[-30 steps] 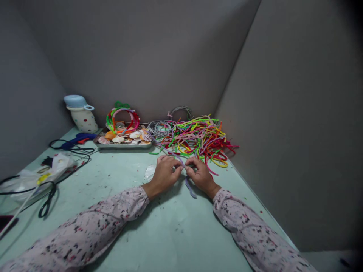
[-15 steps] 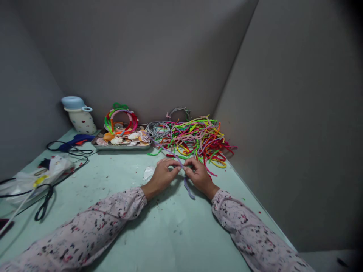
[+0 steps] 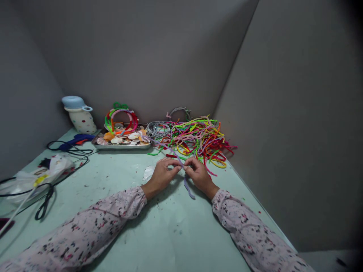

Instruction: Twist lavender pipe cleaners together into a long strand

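Observation:
A lavender pipe cleaner (image 3: 189, 189) is pinched between my two hands over the table's middle. My left hand (image 3: 163, 173) holds it from the left with thumb and forefinger together. From the other side, my right hand (image 3: 198, 175) pinches it too, the fingertips of both hands nearly touching. One end hangs below the fingers, and the other rises up and left toward the heap of coloured pipe cleaners (image 3: 198, 136). The exact spot where it is gripped is hidden by my fingertips. A crumpled whitish scrap (image 3: 148, 172) lies beside my left hand.
Behind the hands, a metal tray (image 3: 124, 147) holds shells, with several bent pipe-cleaner rings (image 3: 133, 122) on top. Coiled grey wire (image 3: 159, 129) lies beside it. A bottle (image 3: 81, 115) stands back left, near a blue-handled tool (image 3: 73, 141), black cables (image 3: 48, 204) and a plastic bag (image 3: 25, 181).
The upper end of the lavender pipe cleaner has shifted slightly to the left. Both hands keep their pinch in almost the same place.

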The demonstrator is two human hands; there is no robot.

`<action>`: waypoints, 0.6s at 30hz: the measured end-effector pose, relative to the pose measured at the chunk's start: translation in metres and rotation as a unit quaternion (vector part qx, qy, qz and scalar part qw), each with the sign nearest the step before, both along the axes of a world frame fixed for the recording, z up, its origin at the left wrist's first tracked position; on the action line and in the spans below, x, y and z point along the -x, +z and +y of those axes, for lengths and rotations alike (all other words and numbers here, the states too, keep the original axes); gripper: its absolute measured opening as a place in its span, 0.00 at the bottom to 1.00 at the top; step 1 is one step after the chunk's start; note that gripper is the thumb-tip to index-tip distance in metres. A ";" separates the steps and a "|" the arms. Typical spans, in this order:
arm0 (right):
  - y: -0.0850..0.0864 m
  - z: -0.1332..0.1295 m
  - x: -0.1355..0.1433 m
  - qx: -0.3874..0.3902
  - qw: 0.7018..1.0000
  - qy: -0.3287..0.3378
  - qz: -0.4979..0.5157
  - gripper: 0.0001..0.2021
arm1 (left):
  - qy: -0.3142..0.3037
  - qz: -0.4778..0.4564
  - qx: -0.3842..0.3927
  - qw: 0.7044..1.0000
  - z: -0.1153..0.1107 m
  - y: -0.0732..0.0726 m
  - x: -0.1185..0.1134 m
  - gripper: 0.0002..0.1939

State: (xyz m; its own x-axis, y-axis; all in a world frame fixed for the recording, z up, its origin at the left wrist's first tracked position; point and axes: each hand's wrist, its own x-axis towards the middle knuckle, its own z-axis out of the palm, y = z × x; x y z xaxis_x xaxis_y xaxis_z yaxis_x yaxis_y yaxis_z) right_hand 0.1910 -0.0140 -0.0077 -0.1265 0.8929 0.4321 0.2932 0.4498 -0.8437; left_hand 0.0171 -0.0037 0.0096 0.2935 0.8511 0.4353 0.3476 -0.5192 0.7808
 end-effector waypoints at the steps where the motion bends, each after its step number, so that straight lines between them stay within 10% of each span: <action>1: 0.000 0.000 0.000 0.002 1.000 0.000 0.001 0.02 | 0.001 -0.002 0.001 1.000 0.000 0.000 0.000 0.05; 18: -0.003 0.004 -0.001 0.031 0.998 0.008 0.053 0.03 | -0.023 -0.027 -0.028 0.999 -0.001 -0.002 -0.002 0.05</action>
